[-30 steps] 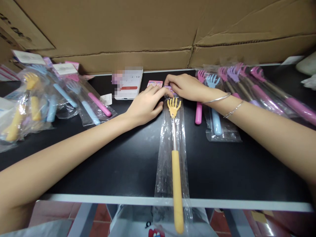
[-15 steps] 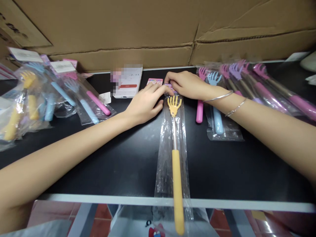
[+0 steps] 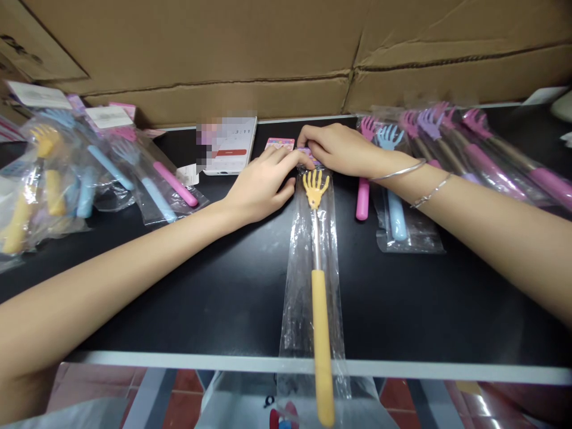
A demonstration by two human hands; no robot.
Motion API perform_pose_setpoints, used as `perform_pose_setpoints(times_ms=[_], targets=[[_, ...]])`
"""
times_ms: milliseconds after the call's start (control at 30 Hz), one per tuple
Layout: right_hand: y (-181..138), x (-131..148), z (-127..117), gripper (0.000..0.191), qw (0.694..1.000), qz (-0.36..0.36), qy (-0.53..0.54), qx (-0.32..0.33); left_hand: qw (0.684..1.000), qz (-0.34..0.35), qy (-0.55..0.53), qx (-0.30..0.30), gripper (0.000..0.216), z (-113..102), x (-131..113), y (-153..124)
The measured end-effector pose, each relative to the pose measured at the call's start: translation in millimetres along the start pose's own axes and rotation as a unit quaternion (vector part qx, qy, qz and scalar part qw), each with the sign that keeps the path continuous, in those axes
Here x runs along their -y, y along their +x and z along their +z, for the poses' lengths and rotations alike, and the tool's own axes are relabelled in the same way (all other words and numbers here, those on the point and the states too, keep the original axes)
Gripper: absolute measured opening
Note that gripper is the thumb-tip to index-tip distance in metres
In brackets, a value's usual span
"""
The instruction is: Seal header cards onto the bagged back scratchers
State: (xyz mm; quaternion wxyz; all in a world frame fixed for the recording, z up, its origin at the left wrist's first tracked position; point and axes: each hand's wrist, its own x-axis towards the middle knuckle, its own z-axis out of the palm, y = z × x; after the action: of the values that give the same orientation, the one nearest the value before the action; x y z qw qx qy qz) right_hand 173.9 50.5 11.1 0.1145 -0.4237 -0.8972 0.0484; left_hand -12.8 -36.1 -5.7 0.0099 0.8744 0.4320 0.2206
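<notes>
A yellow back scratcher (image 3: 319, 310) lies in a clear plastic bag (image 3: 297, 268), claw end away from me, its handle reaching past the table's near edge. My left hand (image 3: 268, 182) rests palm down at the bag's top, fingers stretched out and thumb apart, the index finger touching a purple card (image 3: 315, 156). Curled over this card from the right is my right hand (image 3: 337, 149), its fingertips closed at the card's edge and partly hidden. Behind my left fingers a pink card (image 3: 279, 143) shows in part.
Several bagged back scratchers (image 3: 154, 179) lie in a heap on the left. More, such as a blue one (image 3: 395, 208), are spread under and beyond my right forearm. A white phone (image 3: 235, 146) sits behind my left hand. Cardboard (image 3: 223, 47) stands along the black table's (image 3: 201, 298) back edge.
The view has shifted very slightly. Both hands stay at the top of the bag, with only small finger movement at the card.
</notes>
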Motion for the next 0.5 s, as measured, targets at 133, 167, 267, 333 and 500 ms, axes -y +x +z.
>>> perform_pose_setpoints(times_ms=[133,167,267,333,500], targets=[[-0.2,2.2,-0.9,0.037,1.000,0.011,-0.022,0.011,1.000,-0.002,0.001,-0.003,0.038,0.2,-0.1,0.0],[-0.3,2.9,-1.2,0.038,1.000,0.010,-0.022,0.012,1.000,-0.001,0.001,-0.004,0.038,0.3,0.0,0.0],[-0.6,4.4,-2.4,0.039,1.000,0.011,-0.020,0.012,1.000,0.004,0.003,-0.007,0.038,0.7,0.6,-0.2],[-0.9,4.7,-3.0,0.039,1.000,0.009,-0.017,0.012,1.000,0.007,0.003,-0.009,0.039,0.7,1.0,-0.4],[-1.4,3.0,-3.1,0.038,1.000,-0.003,-0.008,0.005,1.000,0.008,0.005,-0.010,0.040,0.4,1.2,-0.6]])
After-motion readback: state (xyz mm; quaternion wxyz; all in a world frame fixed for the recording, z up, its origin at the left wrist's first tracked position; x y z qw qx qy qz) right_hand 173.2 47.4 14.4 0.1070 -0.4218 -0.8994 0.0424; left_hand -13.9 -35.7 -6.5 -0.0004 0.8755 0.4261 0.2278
